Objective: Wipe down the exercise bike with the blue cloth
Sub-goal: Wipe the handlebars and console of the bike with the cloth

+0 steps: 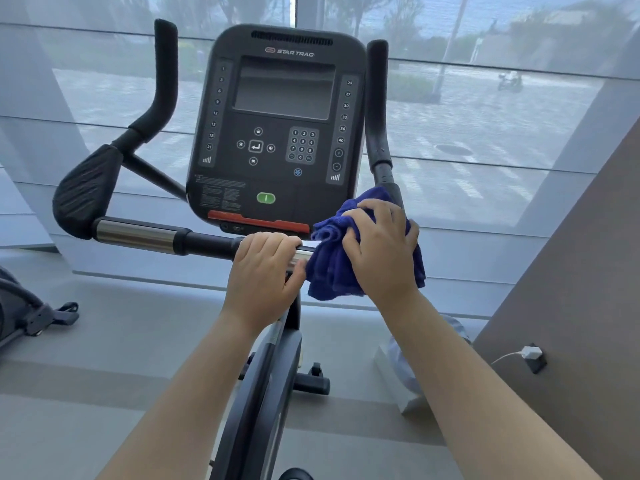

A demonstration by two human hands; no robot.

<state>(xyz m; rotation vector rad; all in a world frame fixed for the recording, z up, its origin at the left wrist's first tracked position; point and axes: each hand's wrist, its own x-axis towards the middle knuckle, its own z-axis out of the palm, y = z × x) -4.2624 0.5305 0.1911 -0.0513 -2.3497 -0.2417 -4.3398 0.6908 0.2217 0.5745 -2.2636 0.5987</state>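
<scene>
The exercise bike's black console (280,126) stands straight ahead, its screen dark. A horizontal handlebar (145,235) with a chrome section runs below the console. My left hand (265,271) grips this bar just right of centre. My right hand (381,251) presses the bunched blue cloth (330,261) against the bar's right part, at the foot of the right upright grip (377,109). The cloth hides the bar's right end. The left upright grip (162,81) and its elbow pad (85,192) are untouched.
A large shaded window (485,126) fills the background behind the bike. A wall (581,289) on the right carries a socket with a white charger (531,353). Part of another machine (24,313) shows at the left edge. The bike's frame (263,393) descends between my arms.
</scene>
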